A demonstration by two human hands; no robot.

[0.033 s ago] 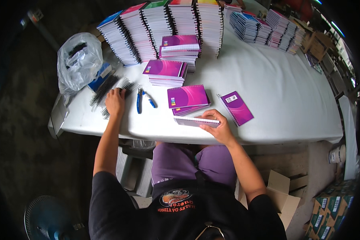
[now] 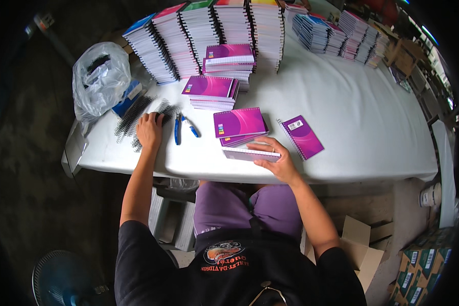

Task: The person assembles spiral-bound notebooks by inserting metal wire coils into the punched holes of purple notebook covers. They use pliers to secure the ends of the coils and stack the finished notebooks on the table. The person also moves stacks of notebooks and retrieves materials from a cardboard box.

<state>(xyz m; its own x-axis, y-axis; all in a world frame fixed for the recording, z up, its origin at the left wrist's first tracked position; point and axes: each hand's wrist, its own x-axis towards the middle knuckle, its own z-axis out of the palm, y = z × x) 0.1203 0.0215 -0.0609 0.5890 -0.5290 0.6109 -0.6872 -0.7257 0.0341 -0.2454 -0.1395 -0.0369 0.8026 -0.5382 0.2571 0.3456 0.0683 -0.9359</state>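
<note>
My right hand (image 2: 278,159) grips a small notebook (image 2: 250,155) on edge near the table's front, its page edges facing up and its cover turned toward me. To the left, my left hand (image 2: 149,131) has its bent fingers closed on the pile of black spiral binding coils (image 2: 135,120); its fingertips are partly hidden among them. Blue cutting pliers (image 2: 177,128) and another blue-and-white tool (image 2: 190,127) lie just right of that hand. Beyond the held notebook is a low stack of purple notebooks (image 2: 238,122). A purple notebook with a protruding coil (image 2: 302,137) lies at its right.
Two more purple notebook stacks (image 2: 209,86) (image 2: 229,56) stand farther back, before tall rows of bound notebooks (image 2: 199,30). A clear plastic bag (image 2: 98,84) sits at the left edge beside a blue box (image 2: 127,99). More notebook piles (image 2: 336,38) are at the far right.
My left hand has shifted slightly right over the coils. The fingers of my right hand have straightened a little along the notebook, which stays in nearly the same place.
</note>
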